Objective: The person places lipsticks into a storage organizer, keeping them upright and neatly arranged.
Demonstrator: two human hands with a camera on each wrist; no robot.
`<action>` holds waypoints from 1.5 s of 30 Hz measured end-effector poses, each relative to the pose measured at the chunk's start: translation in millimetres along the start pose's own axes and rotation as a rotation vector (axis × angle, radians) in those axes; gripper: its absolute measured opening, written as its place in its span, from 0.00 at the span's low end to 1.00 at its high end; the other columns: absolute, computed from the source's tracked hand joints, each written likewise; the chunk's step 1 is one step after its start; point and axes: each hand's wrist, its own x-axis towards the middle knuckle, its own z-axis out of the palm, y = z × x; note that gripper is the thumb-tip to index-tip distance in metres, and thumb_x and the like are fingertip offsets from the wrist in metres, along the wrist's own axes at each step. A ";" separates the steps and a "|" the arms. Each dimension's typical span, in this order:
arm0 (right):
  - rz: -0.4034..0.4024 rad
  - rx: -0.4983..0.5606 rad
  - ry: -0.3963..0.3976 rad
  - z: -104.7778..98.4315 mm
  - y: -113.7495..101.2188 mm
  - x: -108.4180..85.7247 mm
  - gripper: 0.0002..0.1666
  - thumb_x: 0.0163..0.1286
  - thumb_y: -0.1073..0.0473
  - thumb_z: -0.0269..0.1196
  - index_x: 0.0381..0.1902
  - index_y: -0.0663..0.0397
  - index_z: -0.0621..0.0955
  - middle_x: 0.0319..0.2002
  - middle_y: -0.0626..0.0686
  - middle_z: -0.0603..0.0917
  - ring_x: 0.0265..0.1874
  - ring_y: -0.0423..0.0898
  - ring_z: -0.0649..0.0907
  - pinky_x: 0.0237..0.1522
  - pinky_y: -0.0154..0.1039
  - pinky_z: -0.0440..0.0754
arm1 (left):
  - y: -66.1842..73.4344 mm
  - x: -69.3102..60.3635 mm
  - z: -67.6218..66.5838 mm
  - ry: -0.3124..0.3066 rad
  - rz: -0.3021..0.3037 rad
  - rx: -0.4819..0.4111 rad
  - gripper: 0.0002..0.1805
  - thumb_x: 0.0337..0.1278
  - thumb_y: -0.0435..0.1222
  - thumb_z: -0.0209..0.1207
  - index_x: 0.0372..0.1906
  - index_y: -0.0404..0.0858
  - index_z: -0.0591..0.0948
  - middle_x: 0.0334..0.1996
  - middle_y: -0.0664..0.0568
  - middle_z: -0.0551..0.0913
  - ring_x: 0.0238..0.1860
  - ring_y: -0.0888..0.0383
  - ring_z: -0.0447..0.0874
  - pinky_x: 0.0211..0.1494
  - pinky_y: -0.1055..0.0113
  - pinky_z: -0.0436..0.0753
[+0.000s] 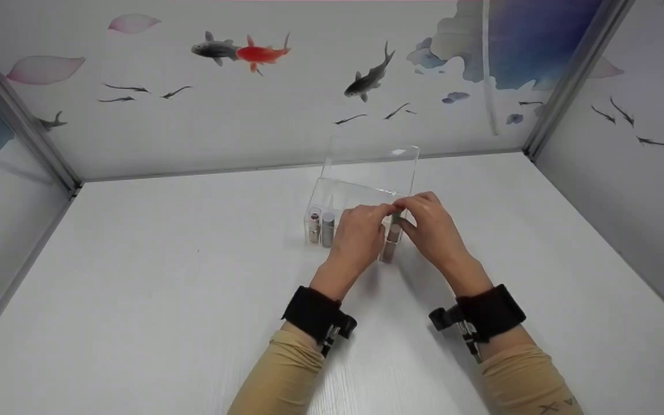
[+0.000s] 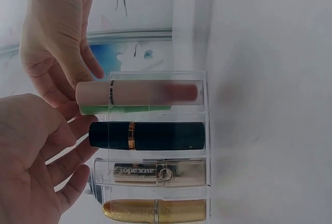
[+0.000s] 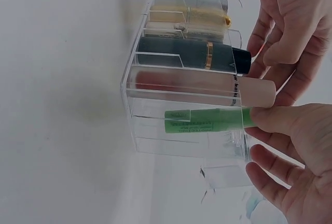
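A clear lipstick organizer [image 1: 312, 202] stands in the head view with both hands at its right part. My right hand [image 1: 433, 227] pinches the upper end of a green tube [image 3: 189, 122], whose lower part is inside the organizer. Beside it stands a pale pink lip gloss tube [image 3: 207, 85] with a red lower half. My left hand [image 1: 359, 233] reaches over the organizer, fingers loosely extended behind the black lipstick [image 2: 148, 136] and close to the right fingertips. Whether it touches a tube is hidden. Further along are a clear-cased lipstick [image 2: 161, 173] and a gold lipstick [image 2: 181, 211].
The organizer's transparent lid [image 1: 369, 164] stands raised at its back. At its left end are a gold-based lipstick [image 1: 314, 229] and a grey tube [image 1: 328, 230]. The white table [image 1: 165, 288] is bounded by printed panels [image 1: 286, 127] at the back and sides.
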 end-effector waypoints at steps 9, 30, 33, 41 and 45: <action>0.065 -0.017 -0.051 0.3 -0.3 1.1 0.12 0.61 0.69 0.70 0.44 0.59 0.84 0.42 0.57 0.89 0.47 0.54 0.81 0.52 0.49 0.82 | 0.5 -0.1 -1.8 -0.115 -0.032 0.064 0.21 0.63 0.26 0.56 0.55 0.51 0.84 0.45 0.59 0.90 0.48 0.58 0.88 0.55 0.58 0.82; 0.103 -0.023 -0.106 0.8 -1.9 1.6 0.09 0.64 0.68 0.68 0.43 0.61 0.86 0.41 0.57 0.89 0.45 0.55 0.82 0.49 0.49 0.83 | 0.6 -0.4 -1.7 -0.221 -0.049 0.090 0.21 0.66 0.28 0.54 0.58 0.50 0.82 0.50 0.59 0.89 0.53 0.57 0.86 0.60 0.54 0.80; 0.097 -0.020 -0.104 1.2 -1.5 1.3 0.09 0.64 0.68 0.68 0.43 0.61 0.86 0.41 0.58 0.89 0.45 0.55 0.82 0.49 0.49 0.83 | 0.5 -0.1 -1.3 -0.224 -0.051 0.086 0.21 0.67 0.28 0.53 0.58 0.50 0.82 0.50 0.58 0.89 0.52 0.56 0.87 0.60 0.54 0.80; 0.085 -0.012 -0.117 1.2 -1.1 1.2 0.09 0.65 0.67 0.68 0.43 0.62 0.85 0.41 0.58 0.89 0.45 0.55 0.82 0.50 0.49 0.83 | 0.7 0.2 -0.1 -0.235 -0.066 0.079 0.21 0.67 0.29 0.54 0.58 0.51 0.82 0.50 0.58 0.89 0.52 0.56 0.87 0.61 0.54 0.79; 0.088 -0.004 -0.125 1.7 -0.1 1.0 0.09 0.65 0.67 0.67 0.43 0.62 0.85 0.41 0.59 0.89 0.44 0.56 0.82 0.49 0.50 0.83 | 1.3 0.3 0.3 -0.243 -0.069 0.085 0.21 0.67 0.29 0.54 0.59 0.51 0.82 0.50 0.58 0.89 0.51 0.56 0.87 0.61 0.54 0.79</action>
